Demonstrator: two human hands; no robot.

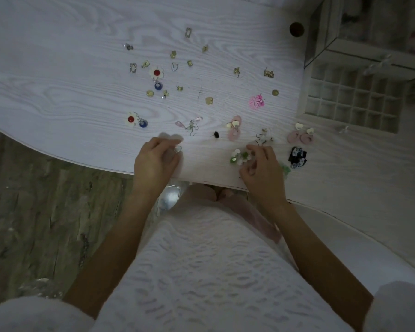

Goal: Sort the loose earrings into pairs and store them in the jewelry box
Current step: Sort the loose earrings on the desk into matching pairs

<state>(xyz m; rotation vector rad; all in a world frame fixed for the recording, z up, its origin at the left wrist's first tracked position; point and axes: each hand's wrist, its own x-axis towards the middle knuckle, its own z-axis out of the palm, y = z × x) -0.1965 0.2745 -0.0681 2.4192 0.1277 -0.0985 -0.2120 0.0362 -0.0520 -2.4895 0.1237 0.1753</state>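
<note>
Several loose earrings lie scattered on the white wood-grain table (pixel 58 97). Among them are two red-centred flower earrings (pixel 156 73) (pixel 131 120), a pink flower pair (pixel 256 101), pink heart drops (pixel 235 130) (pixel 300 136) and small gold studs (pixel 209 100). My left hand (pixel 155 159) rests at the table's front edge, its fingers curled over a pale heart-shaped earring (pixel 171 140) with a wire hook. My right hand (pixel 261 164) pinches at a green-and-white flower earring (pixel 240 157). The jewelry box (pixel 347 99), with its grid of small compartments, stands open at the right.
A clear drawer organiser (pixel 369 27) stands behind the jewelry box at the back right. A black patterned bow piece (pixel 297 157) lies right of my right hand. A round hole (pixel 296 29) is in the table top. The wooden floor shows below the table's curved edge.
</note>
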